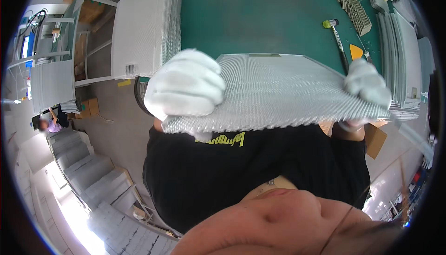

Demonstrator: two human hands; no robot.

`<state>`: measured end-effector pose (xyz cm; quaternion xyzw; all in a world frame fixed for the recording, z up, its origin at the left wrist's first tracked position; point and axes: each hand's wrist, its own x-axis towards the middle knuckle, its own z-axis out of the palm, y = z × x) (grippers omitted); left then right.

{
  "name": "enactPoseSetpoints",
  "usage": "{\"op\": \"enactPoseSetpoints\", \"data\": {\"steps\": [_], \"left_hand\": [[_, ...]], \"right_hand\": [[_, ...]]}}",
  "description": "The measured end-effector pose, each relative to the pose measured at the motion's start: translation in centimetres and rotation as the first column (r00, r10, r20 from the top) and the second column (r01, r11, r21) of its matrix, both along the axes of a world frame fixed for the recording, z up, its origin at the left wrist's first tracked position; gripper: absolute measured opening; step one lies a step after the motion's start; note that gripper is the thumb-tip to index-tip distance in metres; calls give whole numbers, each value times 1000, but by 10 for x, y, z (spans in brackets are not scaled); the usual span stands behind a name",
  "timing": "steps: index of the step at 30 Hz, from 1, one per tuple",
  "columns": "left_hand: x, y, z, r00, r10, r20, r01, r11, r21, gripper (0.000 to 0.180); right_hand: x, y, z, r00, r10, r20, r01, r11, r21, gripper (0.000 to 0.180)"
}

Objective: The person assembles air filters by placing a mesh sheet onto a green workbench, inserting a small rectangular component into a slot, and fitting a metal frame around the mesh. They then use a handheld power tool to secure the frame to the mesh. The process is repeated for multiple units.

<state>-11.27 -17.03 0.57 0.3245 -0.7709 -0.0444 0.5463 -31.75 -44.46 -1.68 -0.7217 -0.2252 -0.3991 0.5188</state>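
Observation:
A silvery corrugated mesh panel (278, 88) spans the space between my hands, tilted at the near edge of the green work table. Its near edge is ragged and close to my body. My left hand (186, 85), in a white glove, is closed round the panel's left edge. At its right edge my right hand (367, 84), also gloved in white, grips with the thumb side partly hidden. A thin flat border shows along the panel's far edge, with a small greyish strip (265, 55) at its middle.
On the green table (255, 13) lie a mallet (337, 39) with a yellow-green head, an orange flat piece (356, 51) and a row of beige pieces (353, 11). Panel stacks stand left (139, 27) and right (404, 60). A person (53, 122) is far left.

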Motion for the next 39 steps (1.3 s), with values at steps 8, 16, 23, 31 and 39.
{"op": "enactPoseSetpoints", "data": {"steps": [8, 16, 23, 31, 39], "left_hand": [[4, -11, -40, 660, 562, -498, -635, 772, 29, 21], [5, -21, -25, 620, 652, -435, -690, 718, 93, 18], [11, -17, -25, 541, 777, -323, -801, 593, 85, 12], [-2, -1, 16, 628, 676, -386, -592, 737, 327, 18], [-2, -17, -3, 646, 607, -464, -683, 730, 3, 29]], "right_hand": [[21, 5, 1, 854, -511, 100, 455, 825, 334, 71], [3, -43, 21, 933, -337, -128, 335, 941, -35, 92], [9, -49, 101, 888, -338, -312, 119, 823, -555, 41], [22, -34, 137, 913, -298, -280, -21, 648, -761, 40], [47, -13, 136, 962, -239, -131, 3, 493, -870, 42]]}}
